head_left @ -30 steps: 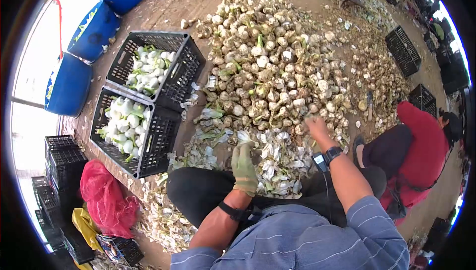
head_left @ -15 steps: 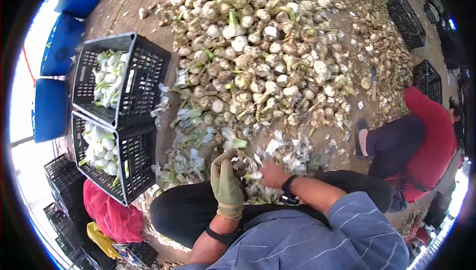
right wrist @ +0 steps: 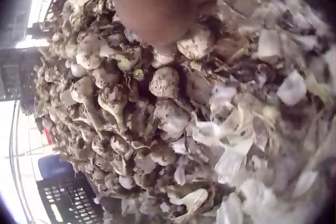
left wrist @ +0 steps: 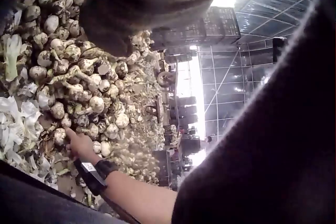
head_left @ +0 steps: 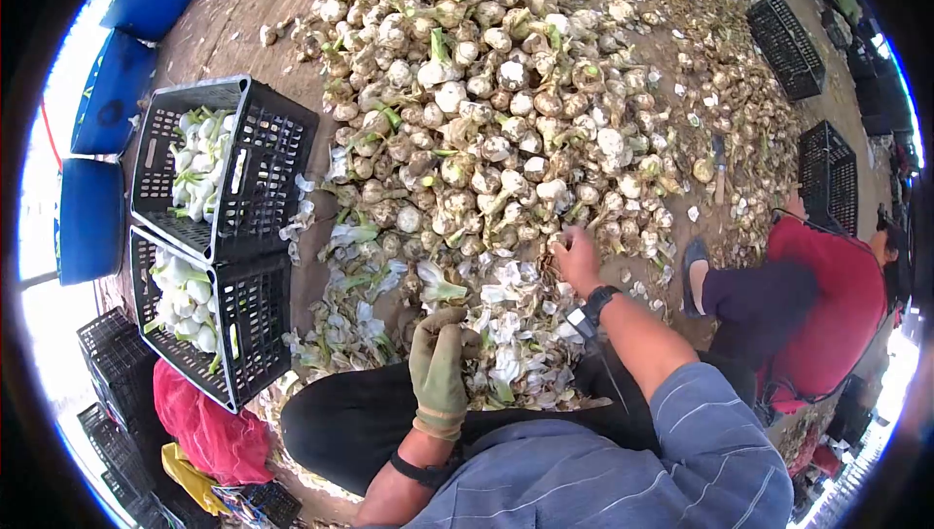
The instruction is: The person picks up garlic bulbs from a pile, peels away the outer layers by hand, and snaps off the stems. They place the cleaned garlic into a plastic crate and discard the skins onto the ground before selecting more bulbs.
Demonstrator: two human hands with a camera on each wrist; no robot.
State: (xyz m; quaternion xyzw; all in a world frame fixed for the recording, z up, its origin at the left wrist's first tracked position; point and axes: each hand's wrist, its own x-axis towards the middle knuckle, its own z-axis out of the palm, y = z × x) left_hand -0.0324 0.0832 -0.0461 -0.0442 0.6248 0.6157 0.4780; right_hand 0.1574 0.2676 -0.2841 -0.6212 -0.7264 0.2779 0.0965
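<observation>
The gloved left hand [head_left: 439, 366] is bent, its hold unclear. At its two o'clock, the right hand [head_left: 581, 263] sits beside soil-stained bulbs [head_left: 511, 130], grip hidden.

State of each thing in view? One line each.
Bulb pile: heaped on the floor, mostly dirt-stained
Peelings: loose, scattered
Nearer left crate: open-topped, white bulbs inside
Farther left crate: open-topped, same
Wooden-handled tool: lying on the floor, unheld
Red mesh: bunched up
Left hand: gloved, fingers bent, any hold unclear
Right hand: bare, at the pile's near edge, grip unclear
</observation>
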